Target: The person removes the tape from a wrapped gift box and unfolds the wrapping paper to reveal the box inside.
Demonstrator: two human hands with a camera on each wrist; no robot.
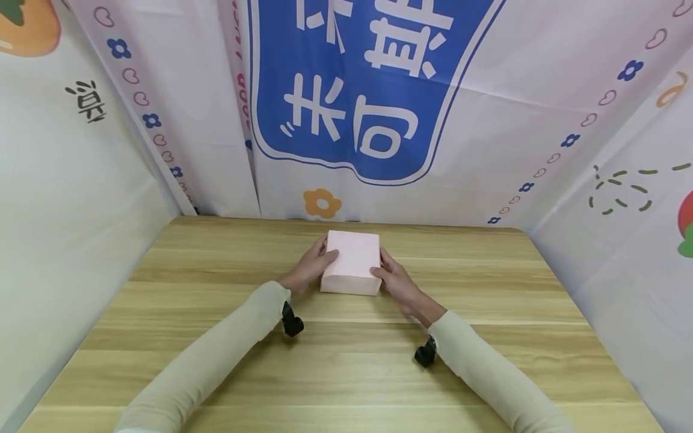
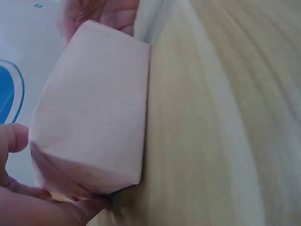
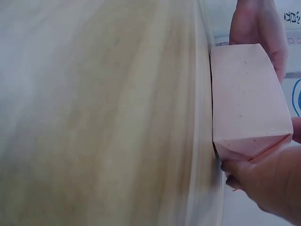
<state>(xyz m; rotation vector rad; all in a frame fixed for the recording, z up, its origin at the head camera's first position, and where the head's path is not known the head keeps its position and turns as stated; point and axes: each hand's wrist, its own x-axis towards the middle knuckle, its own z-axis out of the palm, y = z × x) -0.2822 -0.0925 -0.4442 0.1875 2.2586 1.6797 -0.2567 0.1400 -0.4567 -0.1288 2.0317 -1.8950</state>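
Observation:
A pale pink, paper-wrapped box [image 1: 353, 255] is at the far middle of the table, its folded paper end showing in the left wrist view [image 2: 87, 174]. From the left side my left hand [image 1: 313, 264] grips it, thumb over the top edge and fingers along the side. On the opposite side my right hand [image 1: 399, 284] holds it the same way, the thumb on the top near the front corner. Fingertips of the right hand [image 3: 277, 181] reach low on the folded end in the right wrist view. What lies inside the box is hidden.
The wood-grain table [image 1: 346, 361] ends just behind the box at a printed cloth backdrop [image 1: 460, 132] with a blue sign. White cloth walls stand at left and right. A small black camera [image 1: 293, 325] hangs under the left wrist, another [image 1: 425, 353] under the right.

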